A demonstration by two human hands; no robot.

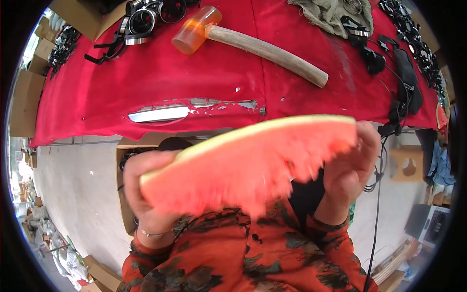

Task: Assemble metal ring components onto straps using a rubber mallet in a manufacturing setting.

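A large watermelon slice [233,168] is held up between my two hands, in front of my body and near the table's front edge. Its pale green rind curves along the top, and the red flesh below has a ragged, bitten-looking edge, slightly blurred. My left hand [146,190] is closed around the slice's left end, the thumb on the rind. At the other end my right hand [351,163] grips the tip, its fingers partly hidden behind the flesh.
On the red-covered table [146,73] lie an orange-headed mallet [262,51], black-and-silver ring parts [141,24], a grey-green cloth [331,14] and a black pouch [407,80] with cables. The cover is torn [160,114] near the front edge. An open cardboard box [125,194] sits below, left.
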